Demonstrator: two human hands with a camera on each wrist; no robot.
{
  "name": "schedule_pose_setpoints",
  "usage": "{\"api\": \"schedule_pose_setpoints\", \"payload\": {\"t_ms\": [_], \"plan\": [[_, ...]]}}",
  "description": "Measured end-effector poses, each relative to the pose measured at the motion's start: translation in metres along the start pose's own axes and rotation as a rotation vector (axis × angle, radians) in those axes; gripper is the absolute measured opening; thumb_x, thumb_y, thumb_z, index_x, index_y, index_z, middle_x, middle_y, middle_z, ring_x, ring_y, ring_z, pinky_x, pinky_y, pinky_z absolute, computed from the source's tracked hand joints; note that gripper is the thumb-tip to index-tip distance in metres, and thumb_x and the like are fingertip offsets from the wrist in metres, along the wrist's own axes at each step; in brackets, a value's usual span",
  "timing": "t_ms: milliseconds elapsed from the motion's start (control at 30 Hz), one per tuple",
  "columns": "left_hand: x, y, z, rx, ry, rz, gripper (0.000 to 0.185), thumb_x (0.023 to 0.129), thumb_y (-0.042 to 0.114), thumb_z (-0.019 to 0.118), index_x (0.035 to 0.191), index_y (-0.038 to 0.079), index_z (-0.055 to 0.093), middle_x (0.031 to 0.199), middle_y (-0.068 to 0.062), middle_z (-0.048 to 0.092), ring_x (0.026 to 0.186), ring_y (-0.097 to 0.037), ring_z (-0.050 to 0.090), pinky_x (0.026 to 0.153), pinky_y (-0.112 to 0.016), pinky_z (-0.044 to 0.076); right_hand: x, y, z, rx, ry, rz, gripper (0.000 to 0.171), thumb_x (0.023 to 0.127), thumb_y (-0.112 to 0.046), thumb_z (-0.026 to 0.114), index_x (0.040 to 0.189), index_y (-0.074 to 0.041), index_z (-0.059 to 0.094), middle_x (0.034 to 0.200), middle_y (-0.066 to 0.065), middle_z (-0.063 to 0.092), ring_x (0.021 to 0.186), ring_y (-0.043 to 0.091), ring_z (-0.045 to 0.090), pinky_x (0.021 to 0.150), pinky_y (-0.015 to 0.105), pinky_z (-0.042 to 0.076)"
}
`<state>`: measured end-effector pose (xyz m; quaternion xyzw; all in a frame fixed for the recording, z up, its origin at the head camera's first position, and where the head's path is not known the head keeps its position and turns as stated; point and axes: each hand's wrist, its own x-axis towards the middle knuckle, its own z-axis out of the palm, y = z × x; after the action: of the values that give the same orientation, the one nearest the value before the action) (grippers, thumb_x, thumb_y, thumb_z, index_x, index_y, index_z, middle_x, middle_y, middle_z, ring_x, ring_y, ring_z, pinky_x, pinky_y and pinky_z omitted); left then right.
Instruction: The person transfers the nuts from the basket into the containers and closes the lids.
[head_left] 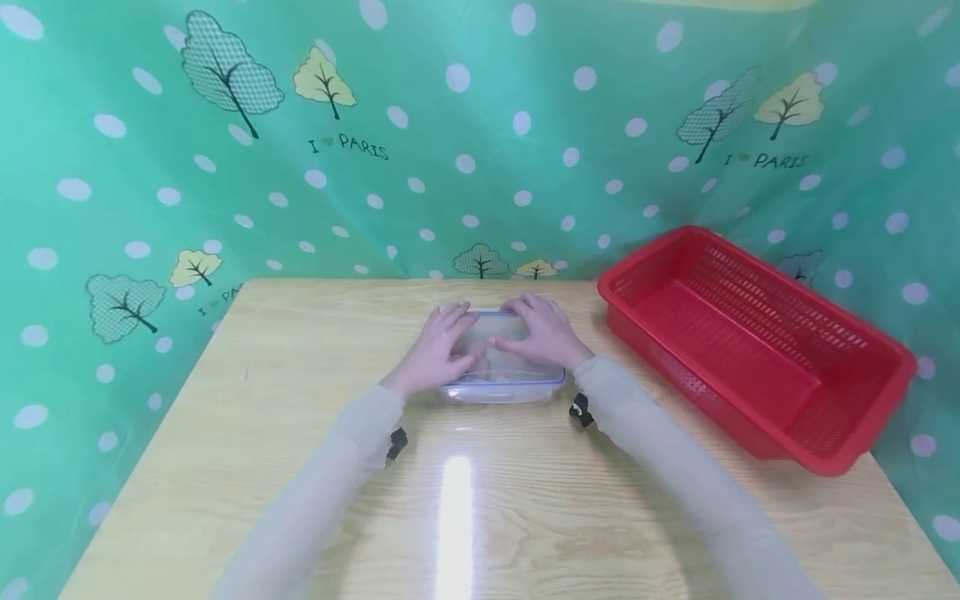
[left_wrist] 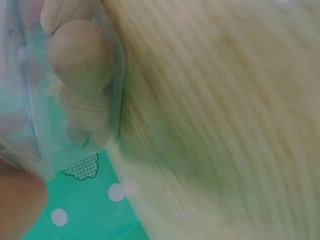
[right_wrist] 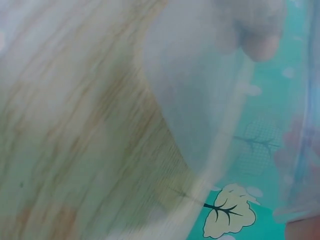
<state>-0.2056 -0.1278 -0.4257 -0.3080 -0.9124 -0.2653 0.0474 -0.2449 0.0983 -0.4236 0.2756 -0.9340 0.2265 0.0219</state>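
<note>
A clear lidded food container [head_left: 501, 392] with a blue seal line sits on the table between both hands. My left hand [head_left: 438, 346] rests on the left part of its lid, fingers spread toward the far edge and thumb pointing inward. On the right part of the lid lies my right hand [head_left: 547, 333], its fingertips at the far edge and its thumb across the top. Rounded pale brown pieces [left_wrist: 82, 57] show through the container's wall in the left wrist view. A fingertip [right_wrist: 302, 229] touches the lid's edge region in the right wrist view.
A large red plastic basket [head_left: 735, 350] with perforated walls stands at the right, tilted slantwise along the table's edge. The light wood table [head_left: 300, 350] ends at a green dotted cloth [head_left: 420, 208] behind it. A bright light reflection lies on the near tabletop.
</note>
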Motion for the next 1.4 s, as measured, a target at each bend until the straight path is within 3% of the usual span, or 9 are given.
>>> {"api": "schedule_pose_setpoints", "payload": {"t_ms": [100,200,300,533,733,833,967,1067,1400], "plan": [[-0.006,0.0,-0.001,0.038,-0.069,0.029,0.087,0.09,0.055,0.057,0.148,-0.004,0.031,0.156,-0.023,0.012,0.144,-0.039,0.006,0.114,-0.052,-0.005,0.0,0.001,0.001,0.007,0.01,-0.003,0.071,0.084,-0.059,0.063,0.132,-0.007,0.056,0.123,0.009,0.054,0.114,0.024,0.048,0.102,0.044,0.035],[-0.011,-0.001,-0.002,0.034,-0.112,0.046,0.112,0.078,0.08,0.048,0.151,-0.002,0.023,0.158,-0.022,0.002,0.144,-0.037,-0.003,0.113,-0.052,-0.008,-0.001,0.003,0.001,0.017,0.019,-0.001,0.071,0.084,-0.059,0.063,0.132,-0.008,0.056,0.125,0.009,0.055,0.117,0.025,0.048,0.103,0.046,0.034],[-0.012,-0.002,0.0,0.019,-0.128,0.061,0.123,0.071,0.09,0.038,0.152,-0.001,0.02,0.158,-0.021,-0.002,0.144,-0.035,-0.007,0.113,-0.053,-0.007,-0.003,0.005,0.001,0.028,0.023,0.012,0.07,0.083,-0.059,0.064,0.131,-0.008,0.056,0.126,0.008,0.055,0.118,0.025,0.047,0.103,0.046,0.034],[-0.016,-0.002,0.002,-0.042,-0.156,0.02,0.113,0.076,0.072,0.061,0.154,0.003,0.017,0.159,-0.015,-0.008,0.144,-0.033,-0.011,0.111,-0.062,0.0,-0.012,0.003,0.002,0.075,0.076,-0.015,0.065,0.084,-0.052,0.068,0.132,-0.009,0.057,0.132,0.01,0.051,0.122,0.027,0.043,0.102,0.05,0.034],[-0.019,-0.002,-0.005,-0.086,-0.154,0.004,0.109,0.075,0.053,0.075,0.154,0.003,0.018,0.16,-0.014,-0.005,0.144,-0.034,-0.009,0.11,-0.065,0.004,-0.039,-0.006,0.004,0.09,0.105,-0.147,0.064,0.084,-0.042,0.069,0.137,-0.01,0.052,0.144,0.012,0.042,0.133,0.03,0.032,0.109,0.056,0.022],[-0.018,-0.003,-0.007,-0.077,-0.135,0.018,0.108,0.074,0.05,0.076,0.153,0.001,0.019,0.16,-0.015,-0.002,0.144,-0.036,-0.007,0.11,-0.065,0.004,-0.051,-0.011,0.003,0.055,0.099,-0.197,0.071,0.082,-0.045,0.07,0.14,-0.009,0.049,0.148,0.014,0.037,0.138,0.035,0.025,0.111,0.062,0.012],[-0.018,-0.004,-0.003,-0.064,-0.122,0.035,0.109,0.075,0.056,0.071,0.152,0.0,0.019,0.159,-0.017,-0.002,0.145,-0.034,-0.007,0.11,-0.065,0.003,-0.062,-0.011,0.001,0.047,0.034,-0.15,0.083,0.079,-0.052,0.072,0.145,-0.011,0.044,0.154,0.021,0.023,0.143,0.041,0.007,0.108,0.069,0.003],[-0.018,-0.003,0.0,-0.07,-0.109,0.043,0.108,0.075,0.054,0.073,0.152,-0.001,0.021,0.159,-0.019,0.0,0.144,-0.035,-0.006,0.11,-0.064,0.003,-0.065,-0.007,-0.002,0.08,-0.03,-0.117,0.087,0.077,-0.052,0.074,0.147,-0.012,0.041,0.156,0.023,0.014,0.143,0.043,-0.004,0.106,0.071,0.004],[-0.019,-0.003,0.002,-0.045,-0.085,0.054,0.107,0.073,0.05,0.077,0.151,-0.001,0.025,0.158,-0.022,0.002,0.144,-0.036,-0.005,0.111,-0.063,0.003,-0.066,-0.005,-0.003,0.105,-0.038,-0.161,0.089,0.076,-0.042,0.078,0.148,-0.008,0.039,0.156,0.028,0.01,0.142,0.046,-0.004,0.105,0.071,0.007]]}}
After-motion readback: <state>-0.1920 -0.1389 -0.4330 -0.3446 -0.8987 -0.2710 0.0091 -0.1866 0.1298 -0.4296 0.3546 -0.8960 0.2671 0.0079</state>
